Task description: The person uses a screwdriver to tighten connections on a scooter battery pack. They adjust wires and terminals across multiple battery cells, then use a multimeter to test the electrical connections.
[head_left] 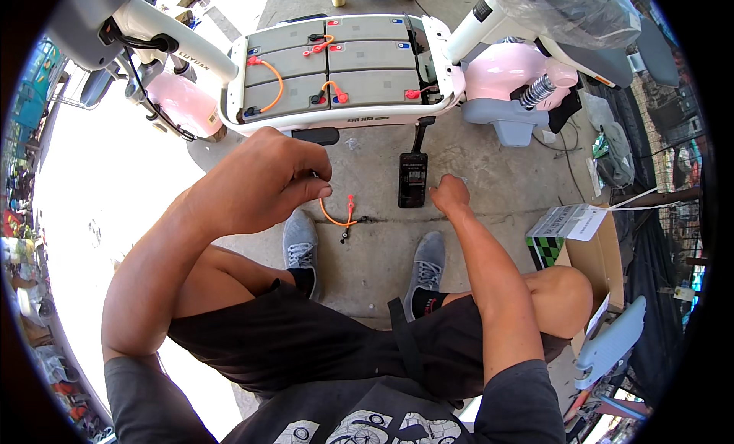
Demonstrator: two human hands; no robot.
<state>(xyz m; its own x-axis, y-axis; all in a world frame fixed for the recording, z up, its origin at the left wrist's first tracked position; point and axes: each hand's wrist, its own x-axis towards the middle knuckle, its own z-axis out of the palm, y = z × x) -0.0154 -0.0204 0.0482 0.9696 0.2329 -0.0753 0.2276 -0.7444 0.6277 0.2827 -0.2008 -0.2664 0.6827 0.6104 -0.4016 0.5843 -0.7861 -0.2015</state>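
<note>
The white scooter frame (352, 121) stands ahead of your fingers, carrying gray batteries (375, 59). Your left hand (267, 176) bends, thumb and forefinger nearly meeting; I cannot tell whether they grip anything. Your right hand (451, 195) has its fingers curled in, its grip likewise unclear. A black handheld device (412, 185) is just left of them; an orange cable (336, 222) lies beneath your left fingertips, slightly right.

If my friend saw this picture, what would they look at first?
Probably the bright orange cables on the grey battery blocks at the top. Shiny pink rounded parts beside the white frame, left and right, stand out too. Then comes the big left hand, left of centre.
</note>
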